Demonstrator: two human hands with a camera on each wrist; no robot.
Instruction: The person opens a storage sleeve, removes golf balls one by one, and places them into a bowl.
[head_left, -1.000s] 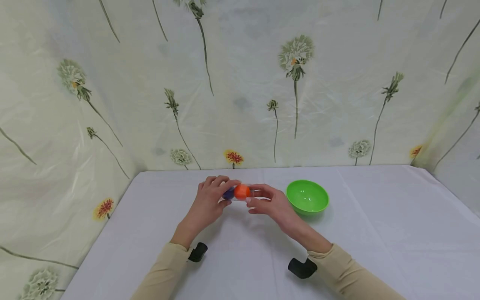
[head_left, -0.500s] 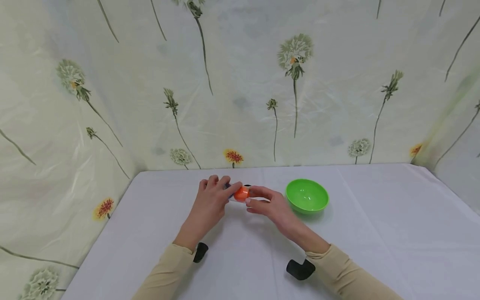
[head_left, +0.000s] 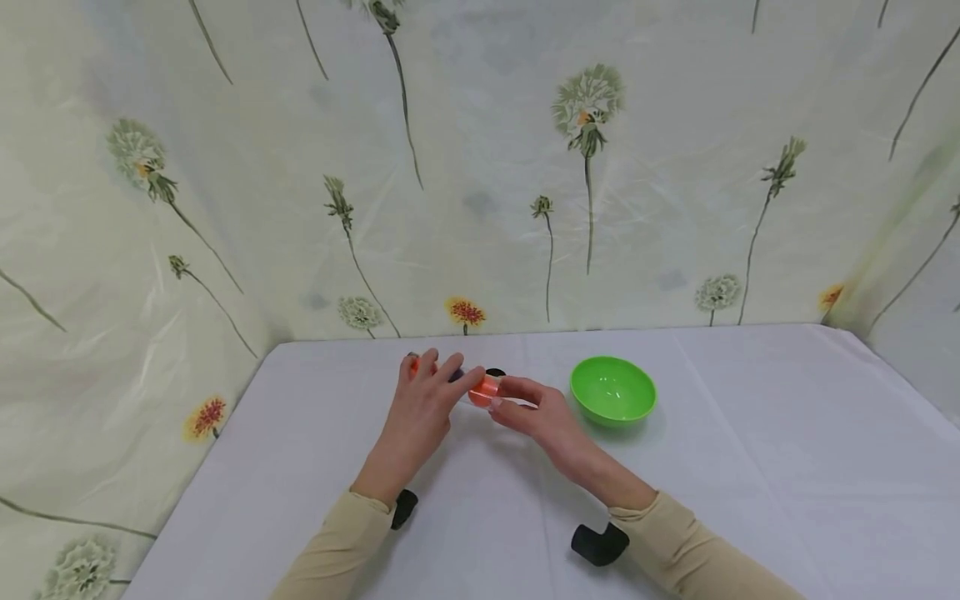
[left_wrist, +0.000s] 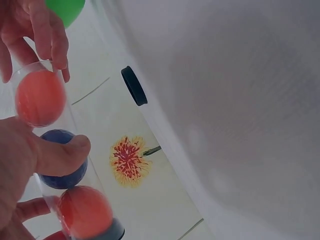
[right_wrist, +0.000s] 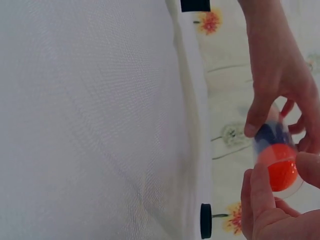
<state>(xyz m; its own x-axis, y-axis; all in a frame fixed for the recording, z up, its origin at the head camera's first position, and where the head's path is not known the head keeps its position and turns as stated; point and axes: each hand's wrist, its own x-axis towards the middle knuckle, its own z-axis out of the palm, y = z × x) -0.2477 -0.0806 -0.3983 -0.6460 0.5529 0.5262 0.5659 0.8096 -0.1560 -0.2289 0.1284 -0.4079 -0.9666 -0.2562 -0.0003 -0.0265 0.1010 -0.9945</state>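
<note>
White-covered tabletop (head_left: 495,517). My left hand (head_left: 420,412) grips the clear tube (left_wrist: 67,119), long axis running toward my right hand (head_left: 551,421). Right fingers at rim; pinch unconfirmed.

A floral backdrop (head_left: 472,150) borders the white tablecloth (head_left: 757,450).

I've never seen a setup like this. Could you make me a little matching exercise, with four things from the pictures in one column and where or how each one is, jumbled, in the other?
Things:
1. Left hand
2. Green bowl
3. Right hand
4. Blue ball

Places and states:
A. Inside the clear tube, between two orange balls
B. At the tube's end, next to an orange ball
C. Gripping the tube round its middle
D. On the white table, open side up

Right pairs: 1-C, 2-D, 3-B, 4-A
</note>
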